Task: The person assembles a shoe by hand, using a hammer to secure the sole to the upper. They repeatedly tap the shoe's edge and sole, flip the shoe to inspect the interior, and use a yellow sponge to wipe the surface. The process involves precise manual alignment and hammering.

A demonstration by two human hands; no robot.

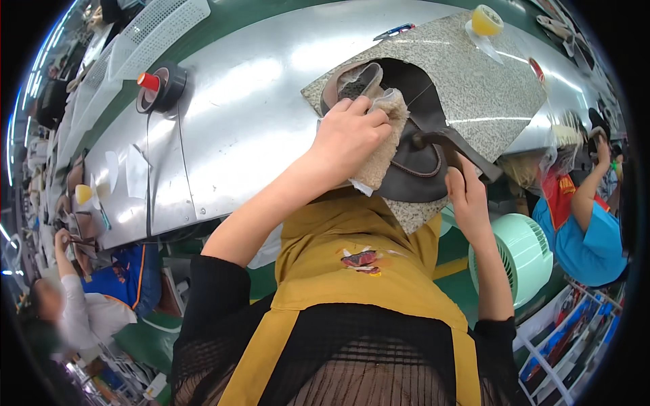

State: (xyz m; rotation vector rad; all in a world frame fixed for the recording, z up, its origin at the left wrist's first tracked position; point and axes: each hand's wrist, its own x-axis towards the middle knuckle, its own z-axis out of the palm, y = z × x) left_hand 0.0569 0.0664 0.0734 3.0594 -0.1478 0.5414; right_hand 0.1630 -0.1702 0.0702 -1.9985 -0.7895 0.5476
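A dark brown leather shoe upper (414, 177) with a beige fleece lining (386, 145) lies on a speckled stone slab (491, 101). My left hand (352, 139) is closed on the fleece lining, its fingers bent over the turned-back edge. In my right hand (467, 196) is a hammer (460, 143) with a dark metal head, its round face over the leather and its flared end pointing right. Most of the hammer's handle is hidden by my fingers. Whether the head touches the leather I cannot tell.
The slab rests on a shiny metal table (244, 88). A tape roll (162, 88) with a red piece, blue-handled snips (394, 32) and a yellow roll (486, 20) lie there. A mint-green fan (518, 260) stands below on the right. Other people work at both sides.
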